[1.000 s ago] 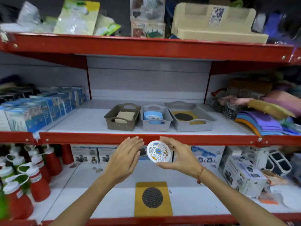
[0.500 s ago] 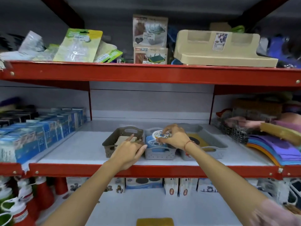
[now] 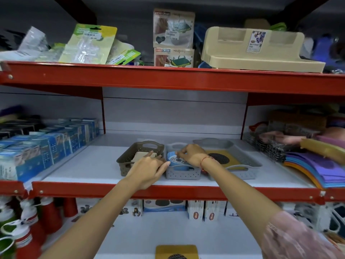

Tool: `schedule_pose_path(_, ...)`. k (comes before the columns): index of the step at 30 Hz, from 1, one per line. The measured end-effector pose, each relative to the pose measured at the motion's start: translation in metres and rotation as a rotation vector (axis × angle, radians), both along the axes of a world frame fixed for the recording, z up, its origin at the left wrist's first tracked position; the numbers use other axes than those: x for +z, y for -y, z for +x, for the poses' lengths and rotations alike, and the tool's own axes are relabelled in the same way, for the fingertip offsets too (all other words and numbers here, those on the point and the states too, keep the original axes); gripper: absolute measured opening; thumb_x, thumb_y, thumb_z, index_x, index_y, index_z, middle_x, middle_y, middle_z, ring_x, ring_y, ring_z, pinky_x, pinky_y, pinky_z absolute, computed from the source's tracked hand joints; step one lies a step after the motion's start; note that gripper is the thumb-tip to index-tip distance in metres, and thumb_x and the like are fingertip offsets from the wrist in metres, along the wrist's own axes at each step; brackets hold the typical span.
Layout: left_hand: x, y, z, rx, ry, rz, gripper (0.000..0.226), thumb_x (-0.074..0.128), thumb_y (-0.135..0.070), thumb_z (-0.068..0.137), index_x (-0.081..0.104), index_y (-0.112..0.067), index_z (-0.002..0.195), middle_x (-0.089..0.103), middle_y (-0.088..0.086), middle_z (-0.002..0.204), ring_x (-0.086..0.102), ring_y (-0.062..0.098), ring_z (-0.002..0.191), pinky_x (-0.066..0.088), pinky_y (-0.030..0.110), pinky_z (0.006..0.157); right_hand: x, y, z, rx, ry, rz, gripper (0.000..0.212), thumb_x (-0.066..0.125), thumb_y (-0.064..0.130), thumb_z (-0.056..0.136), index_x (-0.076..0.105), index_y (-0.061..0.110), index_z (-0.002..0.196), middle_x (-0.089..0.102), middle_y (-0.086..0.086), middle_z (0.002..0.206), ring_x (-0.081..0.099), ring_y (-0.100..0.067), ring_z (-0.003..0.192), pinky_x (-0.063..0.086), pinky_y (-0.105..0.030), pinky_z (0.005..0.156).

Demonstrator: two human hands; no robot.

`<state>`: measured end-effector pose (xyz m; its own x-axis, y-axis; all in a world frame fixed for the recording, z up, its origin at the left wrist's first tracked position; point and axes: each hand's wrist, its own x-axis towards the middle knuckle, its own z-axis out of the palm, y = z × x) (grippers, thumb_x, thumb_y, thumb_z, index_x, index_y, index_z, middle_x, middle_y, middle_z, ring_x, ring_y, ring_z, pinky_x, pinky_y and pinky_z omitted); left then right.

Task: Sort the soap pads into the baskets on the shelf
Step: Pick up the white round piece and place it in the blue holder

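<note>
in the head view, the small grey basket [image 3: 182,170] in the middle of the red-edged shelf [image 3: 168,190] is the landmark: three baskets stand in a row, with the brown basket [image 3: 138,156] just left of it and touching, and the wide grey tray basket [image 3: 240,161] just right of it. the right hand [image 3: 192,156] reaches over the small grey basket, its fingers [image 3: 180,152] pinching the rim of the round patterned soap pad [image 3: 177,159], which lies on a blue round pad [image 3: 174,165] inside that basket; this looks like a placing grip, the round pads being gathered here by shape. whether the pad is fully let go cannot be told. the left hand [image 3: 149,170] rests against the seam between the brown basket and the small grey one, fingers pressed loosely together and holding nothing, likely to steady the baskets. one beige square pad [image 3: 143,155] sits in the brown basket, and one yellow pad with a black mesh circle [image 3: 222,158] lies in the wide tray. below the small grey basket, on the lower shelf, one more yellow mesh pad [image 3: 176,252] waits at the bottom edge, probably bound for the wide tray.
</note>
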<state>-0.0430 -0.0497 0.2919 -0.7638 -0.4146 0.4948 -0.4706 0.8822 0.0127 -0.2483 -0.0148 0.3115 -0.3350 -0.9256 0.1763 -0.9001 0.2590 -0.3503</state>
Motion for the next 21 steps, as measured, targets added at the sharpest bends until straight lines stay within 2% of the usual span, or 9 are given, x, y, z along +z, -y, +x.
schedule_pose_path(1,-0.001,-0.002,0.001,-0.009,0.004,0.019,0.051,0.025,-0.041,0.100,0.068,-0.015,0.088,0.071,0.003,0.099,0.064,0.019,0.092,0.030,0.034,0.112,0.000,-0.007,0.004,0.007,0.014,-0.062,0.041,0.045,0.048,0.092,0.074,0.019,0.099,0.073,-0.009,0.108,0.067,-0.026,0.097,0.053,-0.042,0.091)
schedule_pose_path(3,-0.005,-0.006,0.002,-0.032,-0.030,0.034,0.045,0.028,-0.038,0.100,0.066,-0.015,0.106,0.067,0.003,0.118,0.060,0.018,0.109,0.023,0.033,0.114,-0.003,-0.025,0.015,0.042,0.035,-0.245,0.037,0.047,0.042,0.094,0.074,0.018,0.101,0.073,-0.006,0.109,0.066,-0.023,0.097,0.053,-0.035,0.087)
schedule_pose_path(7,-0.022,-0.025,0.009,-0.068,-0.184,0.022,0.038,0.034,-0.032,0.099,0.056,-0.016,0.126,0.059,0.002,0.132,0.048,0.013,0.126,0.018,0.029,0.115,-0.019,-0.075,0.049,0.063,0.094,-0.637,0.030,0.052,0.034,0.095,0.076,0.015,0.092,0.072,0.001,0.088,0.058,-0.013,0.082,0.042,-0.025,0.071)
schedule_pose_path(9,-0.031,-0.040,0.015,-0.123,-0.277,-0.015,0.038,0.035,-0.028,0.098,0.058,-0.014,0.125,0.061,0.002,0.130,0.049,0.010,0.126,0.020,0.026,0.116,-0.034,-0.100,0.064,0.075,0.170,-0.745,0.024,0.054,0.029,0.095,0.076,0.018,0.095,0.071,0.005,0.087,0.057,-0.007,0.084,0.042,-0.019,0.073)
schedule_pose_path(13,-0.064,-0.072,0.028,-0.266,-0.431,-0.077,0.032,0.042,-0.017,0.095,0.065,-0.005,0.113,0.066,0.006,0.120,0.057,0.016,0.116,0.037,0.035,0.109,-0.074,-0.139,0.082,0.056,0.207,-0.889,0.021,0.056,0.020,0.095,0.075,0.015,0.087,0.070,0.005,0.083,0.060,-0.004,0.082,0.045,-0.017,0.072)
schedule_pose_path(16,-0.102,-0.089,0.034,-0.286,-0.446,-0.031,0.031,0.042,-0.014,0.094,0.066,-0.003,0.109,0.068,0.007,0.113,0.059,0.018,0.111,0.042,0.035,0.103,-0.115,-0.154,0.086,0.046,0.240,-0.862,0.023,0.055,0.019,0.094,0.073,0.013,0.081,0.063,0.013,0.075,0.055,0.007,0.074,0.039,-0.009,0.068)
schedule_pose_path(18,-0.133,-0.097,0.038,-0.249,-0.403,0.078,0.033,0.039,-0.019,0.095,0.066,-0.007,0.109,0.069,0.005,0.108,0.060,0.018,0.106,0.043,0.032,0.098,-0.150,-0.157,0.085,0.041,0.320,-0.735,0.026,0.054,0.024,0.093,0.074,0.015,0.080,0.064,0.010,0.074,0.058,0.003,0.070,0.041,-0.008,0.065)
schedule_pose_path(20,-0.161,-0.101,0.041,-0.170,-0.344,0.241,0.040,0.032,-0.030,0.096,0.065,-0.010,0.110,0.068,0.003,0.108,0.060,0.019,0.104,0.042,0.032,0.095,-0.184,-0.155,0.080,0.019,0.367,-0.513,0.025,0.054,0.025,0.094,0.076,0.016,0.084,0.071,0.002,0.082,0.062,-0.003,0.073,0.052,-0.017,0.069)
schedule_pose_path(21,-0.179,-0.101,0.039,-0.111,-0.291,0.344,0.047,0.029,-0.037,0.095,0.063,-0.011,0.113,0.067,0.003,0.111,0.059,0.020,0.107,0.042,0.035,0.097,-0.203,-0.152,0.076,0.000,0.385,-0.373,0.024,0.055,0.024,0.094,0.076,0.015,0.088,0.073,0.000,0.089,0.064,-0.006,0.078,0.055,-0.025,0.076)
